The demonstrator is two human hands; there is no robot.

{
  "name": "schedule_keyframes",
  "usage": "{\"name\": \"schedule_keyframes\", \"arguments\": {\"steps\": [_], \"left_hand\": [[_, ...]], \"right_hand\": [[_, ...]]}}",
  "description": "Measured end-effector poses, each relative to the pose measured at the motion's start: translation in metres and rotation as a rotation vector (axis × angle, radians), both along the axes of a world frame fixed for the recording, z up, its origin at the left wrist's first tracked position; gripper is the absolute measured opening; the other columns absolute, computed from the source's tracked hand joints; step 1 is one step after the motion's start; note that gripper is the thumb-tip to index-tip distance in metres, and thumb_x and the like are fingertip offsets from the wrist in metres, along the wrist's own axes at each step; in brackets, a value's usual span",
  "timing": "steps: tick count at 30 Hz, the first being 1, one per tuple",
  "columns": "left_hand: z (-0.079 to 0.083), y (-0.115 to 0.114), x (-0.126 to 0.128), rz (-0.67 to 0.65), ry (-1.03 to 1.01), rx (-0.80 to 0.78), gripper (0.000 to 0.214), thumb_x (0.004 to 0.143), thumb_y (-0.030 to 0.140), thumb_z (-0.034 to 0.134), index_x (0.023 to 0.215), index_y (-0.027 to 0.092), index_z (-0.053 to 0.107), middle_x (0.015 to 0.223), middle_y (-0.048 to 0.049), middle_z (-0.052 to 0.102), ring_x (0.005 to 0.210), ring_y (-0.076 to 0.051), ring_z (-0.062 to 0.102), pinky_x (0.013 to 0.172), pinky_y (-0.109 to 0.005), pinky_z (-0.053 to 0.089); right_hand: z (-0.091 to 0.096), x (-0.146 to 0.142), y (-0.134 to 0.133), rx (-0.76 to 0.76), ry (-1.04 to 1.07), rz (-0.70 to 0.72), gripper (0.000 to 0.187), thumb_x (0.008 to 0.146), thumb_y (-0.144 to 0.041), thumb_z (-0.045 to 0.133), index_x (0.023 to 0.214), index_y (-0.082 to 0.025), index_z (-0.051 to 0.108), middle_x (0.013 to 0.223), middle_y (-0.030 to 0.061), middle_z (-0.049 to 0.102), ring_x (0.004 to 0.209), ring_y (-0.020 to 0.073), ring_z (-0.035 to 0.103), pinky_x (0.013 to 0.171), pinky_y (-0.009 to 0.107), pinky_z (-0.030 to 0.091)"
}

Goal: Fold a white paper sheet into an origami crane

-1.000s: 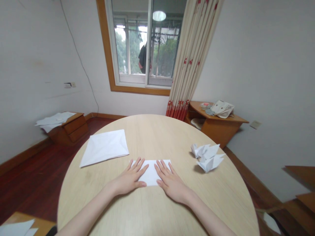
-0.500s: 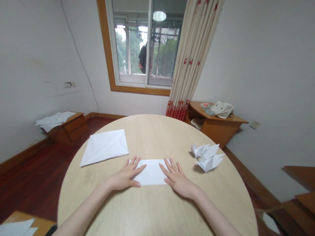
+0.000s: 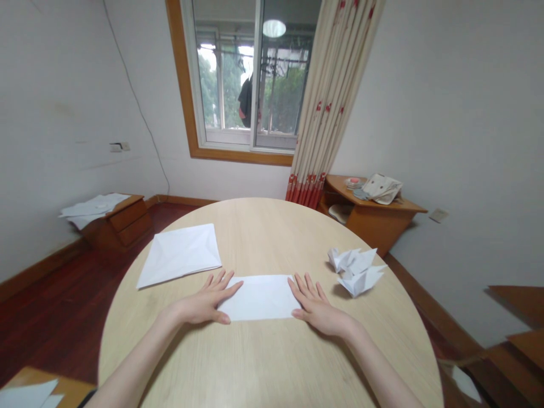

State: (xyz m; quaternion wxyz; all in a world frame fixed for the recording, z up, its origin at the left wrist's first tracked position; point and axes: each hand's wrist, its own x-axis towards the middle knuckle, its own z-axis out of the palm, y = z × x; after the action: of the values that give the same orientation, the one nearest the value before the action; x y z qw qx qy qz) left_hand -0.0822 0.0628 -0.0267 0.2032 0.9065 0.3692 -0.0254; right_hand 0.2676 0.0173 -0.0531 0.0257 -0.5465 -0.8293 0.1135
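A white rectangular sheet of paper [image 3: 261, 297] lies flat on the round wooden table [image 3: 272, 362] in front of me. At its left end rests my left hand [image 3: 212, 297], fingers spread, thumb and index finger on the paper's edge. My right hand [image 3: 314, 306] lies at the opposite end, also with spread fingers, its thumb and index finger touching the right edge. Neither hand grasps anything. To the right of my right hand stand several folded paper figures [image 3: 359, 272] with pointed tips.
Left of the hands, a stack of white paper [image 3: 181, 255] lies on the table. Beyond the table are a wooden drawer unit [image 3: 130, 221] with papers on top, a corner cabinet [image 3: 372, 221] holding a cloth bag [image 3: 382, 188], and a curtain [image 3: 329, 107] beside the window.
Both hands have slid outward, my left to the left and my right to the right, uncovering more of the sheet. The paper has stayed in place.
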Motion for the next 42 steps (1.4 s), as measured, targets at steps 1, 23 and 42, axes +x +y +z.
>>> {"name": "schedule_keyframes", "arguments": {"steps": [1, 23, 42], "left_hand": [[0.000, 0.000, -0.001, 0.006, 0.004, 0.000, 0.085, 0.084, 0.057, 0.058, 0.149, 0.034, 0.009, 0.156, -0.0103, -0.003, 0.140, -0.039, -0.005, 0.108, -0.063, 0.011], [0.014, -0.002, 0.007, 0.132, -0.144, -0.025, 0.106, 0.062, 0.058, 0.079, 0.147, 0.022, 0.027, 0.153, -0.0169, 0.020, 0.143, -0.033, 0.013, 0.113, -0.055, 0.004], [0.018, -0.006, 0.012, 0.165, -0.409, 0.122, 0.086, 0.064, 0.024, 0.083, 0.139, 0.030, 0.043, 0.141, -0.0091, 0.047, 0.130, -0.028, 0.039, 0.109, -0.047, 0.028]], "right_hand": [[0.001, 0.000, 0.000, -0.010, 0.000, -0.004, 0.071, 0.093, -0.031, 0.047, 0.149, -0.030, 0.003, 0.156, 0.0062, 0.002, 0.142, 0.0286, -0.005, 0.112, 0.056, 0.017], [0.037, -0.026, -0.009, -0.139, 0.092, -0.093, 0.074, 0.088, -0.036, 0.042, 0.151, -0.017, 0.009, 0.157, 0.0060, 0.007, 0.143, 0.0233, -0.012, 0.113, 0.051, -0.010], [0.040, -0.033, -0.008, 0.055, 0.048, -0.112, 0.084, 0.081, -0.052, 0.055, 0.150, -0.018, 0.019, 0.153, 0.0132, 0.027, 0.142, 0.0303, 0.015, 0.113, 0.054, -0.001]]}}
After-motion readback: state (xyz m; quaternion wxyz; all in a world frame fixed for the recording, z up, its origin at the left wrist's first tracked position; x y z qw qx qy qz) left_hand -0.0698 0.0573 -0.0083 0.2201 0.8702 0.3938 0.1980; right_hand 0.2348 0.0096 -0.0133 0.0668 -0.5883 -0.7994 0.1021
